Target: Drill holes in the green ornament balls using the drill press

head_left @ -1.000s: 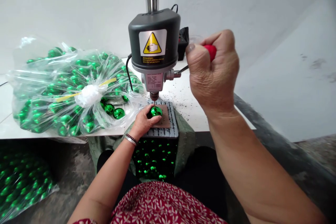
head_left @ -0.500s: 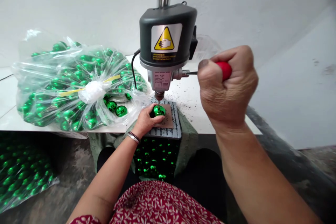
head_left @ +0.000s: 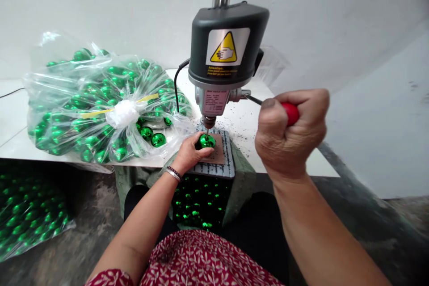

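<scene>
A shiny green ball ornament (head_left: 208, 142) rests on a brown board (head_left: 220, 154) over the grey base plate (head_left: 229, 166) of a drill press (head_left: 228, 44). My left hand (head_left: 192, 152) is closed on the ball, thumb in front and fingers behind it. Directly over the ball is the drill chuck (head_left: 209, 122), its thin bit reaching the ball's top; whether it has entered, I cannot tell. My right hand (head_left: 291, 132) is wrapped round the red knob (head_left: 291, 114) of the feed lever (head_left: 254, 99), right of the drill head.
A clear plastic bag (head_left: 120, 116) full of green balls lies on the white table (head_left: 248, 143) at left. Loose balls (head_left: 158, 140) sit near its mouth. Dark shavings dot the table. Another bag of balls (head_left: 33, 205) is on the floor; more balls (head_left: 197, 201) show below the base plate.
My right hand has pulled the lever's red knob downward, and the lever now slopes down to the right. My left hand still holds the ball under the bit. The view has shifted slightly.
</scene>
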A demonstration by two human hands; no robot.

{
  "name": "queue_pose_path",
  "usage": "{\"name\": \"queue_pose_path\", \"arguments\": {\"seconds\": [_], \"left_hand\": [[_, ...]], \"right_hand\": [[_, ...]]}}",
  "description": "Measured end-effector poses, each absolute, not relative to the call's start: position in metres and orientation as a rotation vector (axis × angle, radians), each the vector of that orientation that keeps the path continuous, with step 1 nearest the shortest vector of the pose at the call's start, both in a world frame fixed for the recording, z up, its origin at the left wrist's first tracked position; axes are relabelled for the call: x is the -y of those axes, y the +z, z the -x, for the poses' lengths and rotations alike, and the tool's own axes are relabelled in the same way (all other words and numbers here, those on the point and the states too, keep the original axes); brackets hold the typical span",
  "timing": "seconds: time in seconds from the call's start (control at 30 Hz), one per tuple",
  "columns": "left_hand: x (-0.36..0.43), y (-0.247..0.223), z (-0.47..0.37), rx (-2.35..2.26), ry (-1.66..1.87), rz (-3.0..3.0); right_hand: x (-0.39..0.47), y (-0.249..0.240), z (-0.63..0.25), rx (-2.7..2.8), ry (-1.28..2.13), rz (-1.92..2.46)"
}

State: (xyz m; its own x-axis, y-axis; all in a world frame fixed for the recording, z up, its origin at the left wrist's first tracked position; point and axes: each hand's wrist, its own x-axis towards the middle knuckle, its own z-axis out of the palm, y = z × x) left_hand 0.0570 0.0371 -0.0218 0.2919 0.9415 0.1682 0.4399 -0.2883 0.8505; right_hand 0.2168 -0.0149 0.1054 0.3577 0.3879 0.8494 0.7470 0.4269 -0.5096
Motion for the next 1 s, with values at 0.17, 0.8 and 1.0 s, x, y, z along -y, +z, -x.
{"name": "queue_pose_path", "arguments": {"seconds": [0.17,0.8,1.0], "left_hand": [[-0.037,-0.022,-0.057,-1.240,0.912,-1.853],[-0.036,-0.024,-0.053,-1.178,0.925,-1.843],[-0.016,-0.020,-0.032,-0.979,0.837,-2.004]], "right_hand": [[0.014,0.094,-0.215,1.221,-0.351,1.151],[0.000,0.122,-0.218,1.228,-0.259,1.132],[-0.009,0.147,-0.221,1.237,-0.220,1.210]]}}
